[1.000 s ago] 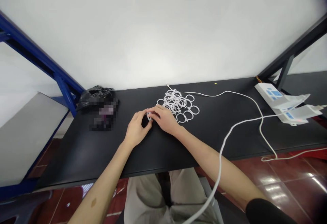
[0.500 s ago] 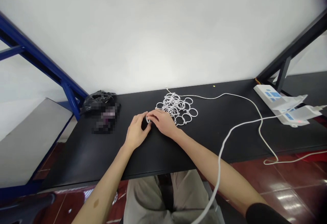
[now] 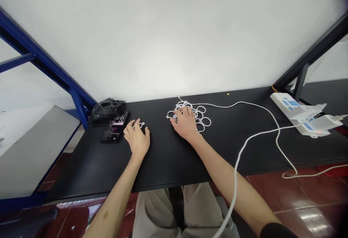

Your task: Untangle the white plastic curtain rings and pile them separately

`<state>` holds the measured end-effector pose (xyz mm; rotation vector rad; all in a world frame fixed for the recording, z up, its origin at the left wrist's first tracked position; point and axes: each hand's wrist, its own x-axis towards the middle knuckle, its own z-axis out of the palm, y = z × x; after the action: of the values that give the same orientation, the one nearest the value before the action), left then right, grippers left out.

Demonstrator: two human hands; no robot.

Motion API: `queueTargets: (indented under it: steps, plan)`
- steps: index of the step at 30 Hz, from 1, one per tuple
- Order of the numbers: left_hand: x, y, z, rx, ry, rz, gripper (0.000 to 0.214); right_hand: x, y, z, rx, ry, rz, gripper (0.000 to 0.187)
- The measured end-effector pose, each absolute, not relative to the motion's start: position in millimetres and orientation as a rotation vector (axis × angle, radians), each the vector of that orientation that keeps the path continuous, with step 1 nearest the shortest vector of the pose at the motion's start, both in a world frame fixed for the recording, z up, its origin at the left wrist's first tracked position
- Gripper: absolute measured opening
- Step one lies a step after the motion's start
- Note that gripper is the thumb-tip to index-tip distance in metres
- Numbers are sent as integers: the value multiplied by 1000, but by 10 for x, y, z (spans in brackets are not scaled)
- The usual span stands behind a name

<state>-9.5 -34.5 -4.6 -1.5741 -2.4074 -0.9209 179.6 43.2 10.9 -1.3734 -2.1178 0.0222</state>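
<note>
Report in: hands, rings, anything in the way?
Left hand curled over a white ring. Right hand over the ring pile. White cable crosses right forearm in view.

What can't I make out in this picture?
All in the head view:
White ring pile: partly covered by the right hand.
White ring apart from it: the left hand hides part, so its grip is unclear.
Phone: pixel blocks mask its left side.
Black bag: folds hide any contents.
Dark sleeve: cut off by the bottom edge.

My left hand (image 3: pixel 137 140) palm down, fingers (image 3: pixel 130 129) spread and bent, my right hand (image 3: pixel 186 124) apart, likewise palm down, forearms (image 3: pixel 217 163) bare.
</note>
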Motion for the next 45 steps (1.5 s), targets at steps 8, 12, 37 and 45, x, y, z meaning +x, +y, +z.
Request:
queueTargets:
  steps: [8, 12, 37, 45]
  plan:
    - [-75, -354, -40, -1541, -2469, -809, 23, 1694, 441, -12, -1109, -2382, -89, 41]
    - [-87, -331, -75, -1595, -2440, -816, 28, 1638, 443, -68, -1108, -2439, -129, 38]
    - [-43, -388, -87, -2239, -2014, -960, 52, 1601, 209, 180, -840, -2091, 732, 13]
    - [-55, -378, -106, -2243, -1985, -965, 44, 1601, 229, 123, -827, -2104, 694, 7]
